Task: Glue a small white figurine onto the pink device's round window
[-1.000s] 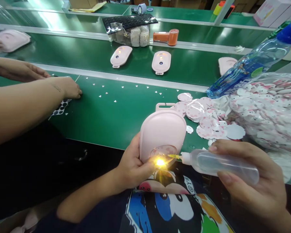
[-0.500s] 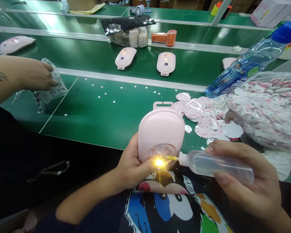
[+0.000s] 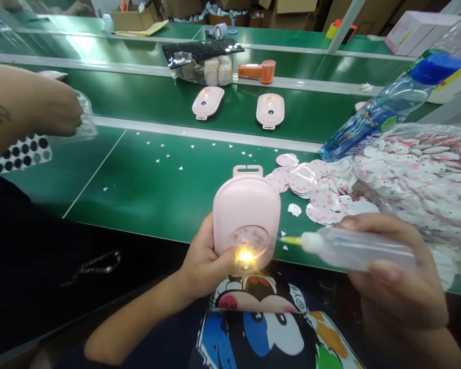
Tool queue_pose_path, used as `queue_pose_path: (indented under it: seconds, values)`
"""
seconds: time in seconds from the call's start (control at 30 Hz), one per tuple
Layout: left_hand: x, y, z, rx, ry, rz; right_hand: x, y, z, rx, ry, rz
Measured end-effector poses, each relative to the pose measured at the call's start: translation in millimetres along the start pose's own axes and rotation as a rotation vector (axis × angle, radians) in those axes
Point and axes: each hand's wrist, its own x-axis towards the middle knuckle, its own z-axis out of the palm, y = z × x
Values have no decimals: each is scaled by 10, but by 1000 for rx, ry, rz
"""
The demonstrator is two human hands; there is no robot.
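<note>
Low: left hand [image 3: 205,259] fingers clamped on pink case [image 3: 246,212]; right hand [image 3: 395,287] fingers grip squeeze bottle [image 3: 353,249].

Pink rounded case [image 3: 246,210] upright, lit; clear squeeze bottle [image 3: 359,249], nozzle beside it

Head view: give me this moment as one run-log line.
left hand: holds pink case, lamp lit | right hand: holds squeeze bottle, nozzle just off case | table: round stickers | co-worker's hand: clear bag
</note>
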Motion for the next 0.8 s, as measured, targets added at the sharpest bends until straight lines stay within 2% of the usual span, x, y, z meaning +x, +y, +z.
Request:
queue_pose_path:
  seconds: [0.03, 0.1, 0.13, 0.23, 0.3, 0.33, 0.4, 0.47, 0.5, 0.6, 0.7, 0.8]
  values:
    - [-8, -24, -18, 29, 17, 30, 36, 58, -47, 229, 65, 37]
    - [-25, -76, -58, 79, 85, 91, 131, 162, -127, 571, -42, 124]
    - [-31, -98, -76, 117, 140, 95, 184, 207, -155, 653, -47, 174]
    - [-32, -136, -104, 176, 256, 160, 351, 329, -146, 624, -96, 303]
    - [-25, -136, -97, 168, 289, 181, 496, 408, -33, 477, -98, 323]
    - [-21, -132, -88, 157, 292, 185, 586, 445, 58, 333, -141, 296]
    - [-18, -123, -68, 146, 290, 186, 799, 516, 285, -126, -224, 139]
    - [-22, -116, -55, 166, 292, 166, 1032, 582, 525, -402, -217, 71]
    - [-26, -113, -52, 183, 288, 162, 1142, 614, 629, -519, -212, 88]
    - [-43, -98, -40, 257, 273, 188, 1377, 694, 807, -711, -319, 139]
    - [-68, -66, 16, 268, 313, 141, 1403, 695, 734, -755, -342, 173]
    - [-95, -32, 105, 281, 348, 120, 1264, 569, 404, -761, -310, 192]
